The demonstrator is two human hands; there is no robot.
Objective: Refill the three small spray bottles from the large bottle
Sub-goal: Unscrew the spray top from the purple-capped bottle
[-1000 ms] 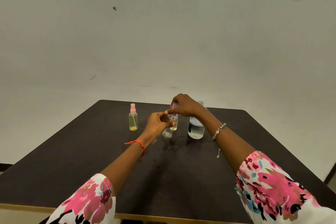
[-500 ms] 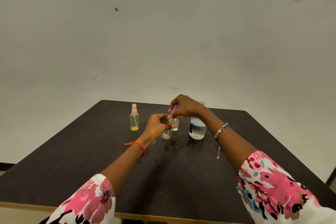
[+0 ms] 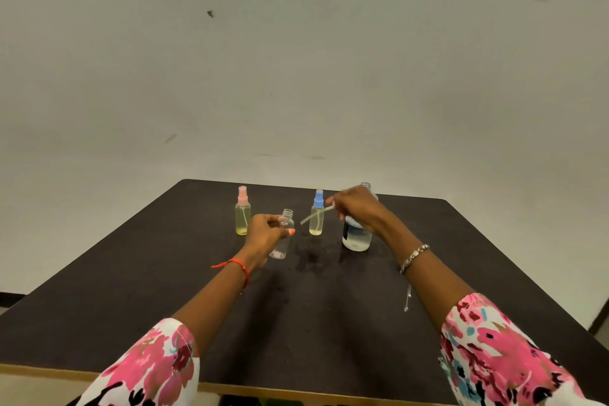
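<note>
My left hand (image 3: 263, 232) grips a small clear spray bottle (image 3: 282, 236), uncapped and empty-looking, its base near the dark table (image 3: 131, 290). My right hand (image 3: 357, 208) holds that bottle's spray top, mostly hidden in the fingers, with its dip tube (image 3: 311, 216) sticking out to the left, clear of the bottle's neck. A pink-capped spray bottle (image 3: 243, 211) with yellowish liquid stands at the back left. A blue-capped spray bottle (image 3: 317, 212) with yellowish liquid stands behind the tube. The large clear bottle (image 3: 356, 234), uncapped, stands behind my right wrist, partly hidden.
Wet patches (image 3: 313, 257) darken the tabletop in front of the bottles. A small clear piece (image 3: 408, 300) lies on the table at the right, below my right forearm. A plain pale wall rises behind the table's far edge.
My right hand has lifted the spray top with its tube out of the clear bottle and moved it to the right. The blue-capped bottle behind is now uncovered.
</note>
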